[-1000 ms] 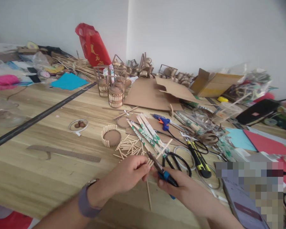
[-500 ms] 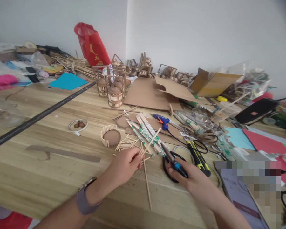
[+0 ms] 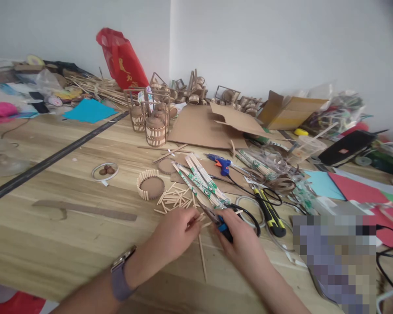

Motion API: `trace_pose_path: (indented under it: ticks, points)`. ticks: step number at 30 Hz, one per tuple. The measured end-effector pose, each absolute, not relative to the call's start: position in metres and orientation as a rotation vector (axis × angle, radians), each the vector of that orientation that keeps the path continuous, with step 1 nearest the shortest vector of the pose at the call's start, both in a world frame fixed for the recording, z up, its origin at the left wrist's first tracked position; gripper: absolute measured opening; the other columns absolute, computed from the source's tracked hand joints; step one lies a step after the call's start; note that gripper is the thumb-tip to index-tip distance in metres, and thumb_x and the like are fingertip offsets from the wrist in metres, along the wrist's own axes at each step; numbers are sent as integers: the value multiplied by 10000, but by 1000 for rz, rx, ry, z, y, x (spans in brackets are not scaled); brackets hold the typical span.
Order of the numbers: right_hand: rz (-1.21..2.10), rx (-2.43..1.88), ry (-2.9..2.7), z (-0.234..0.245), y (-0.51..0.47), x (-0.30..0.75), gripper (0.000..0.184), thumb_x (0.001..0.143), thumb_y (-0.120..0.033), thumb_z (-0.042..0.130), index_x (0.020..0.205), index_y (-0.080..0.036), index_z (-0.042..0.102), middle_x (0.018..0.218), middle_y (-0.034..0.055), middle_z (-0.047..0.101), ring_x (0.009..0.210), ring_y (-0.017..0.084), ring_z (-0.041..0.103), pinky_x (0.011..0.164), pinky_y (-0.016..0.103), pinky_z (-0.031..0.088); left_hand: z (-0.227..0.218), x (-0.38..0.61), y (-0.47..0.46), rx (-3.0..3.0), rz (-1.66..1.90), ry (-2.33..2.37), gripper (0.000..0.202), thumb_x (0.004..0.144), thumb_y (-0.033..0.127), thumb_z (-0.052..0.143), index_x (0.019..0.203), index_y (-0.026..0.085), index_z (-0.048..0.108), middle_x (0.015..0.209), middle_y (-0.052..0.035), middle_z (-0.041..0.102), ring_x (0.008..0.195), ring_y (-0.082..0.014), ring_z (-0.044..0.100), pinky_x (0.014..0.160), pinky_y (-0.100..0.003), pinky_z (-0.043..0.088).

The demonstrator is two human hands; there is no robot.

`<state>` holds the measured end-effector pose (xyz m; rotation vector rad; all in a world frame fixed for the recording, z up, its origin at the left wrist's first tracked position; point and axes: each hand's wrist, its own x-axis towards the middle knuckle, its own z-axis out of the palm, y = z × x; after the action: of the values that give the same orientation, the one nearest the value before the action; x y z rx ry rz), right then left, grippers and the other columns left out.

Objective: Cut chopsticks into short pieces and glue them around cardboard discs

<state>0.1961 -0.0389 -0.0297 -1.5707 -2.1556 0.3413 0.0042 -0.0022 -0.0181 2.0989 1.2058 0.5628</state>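
My left hand (image 3: 174, 233) is closed in a pinch on a thin wooden stick (image 3: 200, 216) low over the wooden table (image 3: 52, 231). My right hand (image 3: 240, 242) grips blue-handled pliers (image 3: 218, 219), whose jaws meet the stick just right of my left fingers. Another long stick (image 3: 202, 257) lies on the table below both hands. Several short cut sticks (image 3: 173, 200) are heaped just beyond my left hand, beside a small round cardboard base ringed with sticks (image 3: 149, 184). Packs of wrapped chopsticks (image 3: 199, 181) lie above the pliers.
Black scissors (image 3: 249, 216), a yellow-black utility knife (image 3: 269, 209) and a blue glue gun (image 3: 220, 163) lie right of the hands. Finished stick baskets (image 3: 155, 128), cardboard sheets (image 3: 205, 126), a red bag (image 3: 122, 61) and coloured paper (image 3: 356, 192) crowd the back and right.
My right hand brought the pliers back left to the stick in my left hand. The stick's free end dropped from pointing up-right to lying low between the hands.
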Motion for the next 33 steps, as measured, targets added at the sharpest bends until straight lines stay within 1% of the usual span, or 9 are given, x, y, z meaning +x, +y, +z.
trace_pose_path:
  ticks: [5, 8, 10, 12, 15, 18, 22, 27, 33]
  points:
    - [328, -1569, -2175, -29, -40, 195, 179, 875, -156, 461, 987, -190, 596, 886, 87, 636, 816, 249, 640, 676, 337, 514, -18, -2, 3, 2448, 1005, 1355, 166, 918, 161, 503, 814, 170, 632, 961, -75, 693, 931, -261, 547, 831, -409, 446]
    - [308, -1561, -2167, -29, -41, 194, 153, 886, -171, 476, 979, -194, 595, 861, 78, 630, 810, 245, 637, 675, 325, 507, -18, -2, 2, 2588, 1136, 1435, 187, 924, 174, 494, 844, 174, 663, 1150, -86, 676, 1050, -319, 495, 889, -493, 429]
    - [302, -1553, -2159, -28, -41, 194, 134, 886, -173, 487, 961, -195, 596, 838, 72, 623, 801, 242, 633, 668, 316, 503, -17, -1, 0, 2608, 1156, 1461, 183, 917, 174, 503, 856, 174, 676, 1203, -83, 659, 1086, -338, 474, 909, -516, 419]
    - [302, -1546, -2152, -27, -41, 193, 123, 886, -178, 496, 951, -193, 599, 826, 69, 620, 796, 239, 631, 664, 310, 500, -17, 0, -1, 2560, 1076, 1409, 191, 915, 161, 498, 865, 163, 682, 1118, -93, 686, 1046, -313, 506, 895, -478, 437]
    - [325, -1555, -2140, -25, -41, 193, 125, 890, -180, 496, 948, -188, 607, 834, 73, 623, 807, 240, 629, 671, 312, 500, -15, 3, -1, 2358, 739, 1249, 190, 906, 144, 510, 866, 165, 694, 866, -67, 692, 883, -232, 584, 777, -344, 476]
    - [361, -1552, -2139, -23, -42, 193, 144, 884, -162, 491, 956, -187, 613, 869, 80, 635, 833, 240, 629, 692, 318, 504, -13, 5, -2, 2204, 470, 1136, 166, 880, 144, 558, 828, 190, 708, 804, -36, 678, 817, -197, 611, 720, -285, 460]
    - [368, -1541, -2147, -24, -43, 193, 161, 877, -152, 476, 954, -192, 612, 881, 84, 641, 835, 240, 626, 696, 325, 502, -13, 6, -4, 2210, 377, 1129, 196, 877, 132, 555, 795, 199, 720, 776, -41, 680, 816, -209, 629, 724, -289, 453]
    - [336, -1564, -2182, -26, -43, 192, 137, 869, -157, 463, 901, -193, 591, 841, 86, 630, 817, 255, 620, 667, 335, 489, -20, 9, -7, 2298, 482, 1053, 214, 915, 152, 509, 961, 211, 710, 954, -66, 733, 888, -229, 659, 808, -334, 485]
    - [310, -1646, -2148, -28, -46, 187, 115, 863, -175, 468, 831, -202, 575, 830, 77, 641, 782, 249, 631, 655, 328, 480, -19, 14, -16, 2437, 426, 1139, 250, 944, 149, 442, 928, 172, 690, 937, -102, 723, 956, -246, 651, 923, -398, 475]
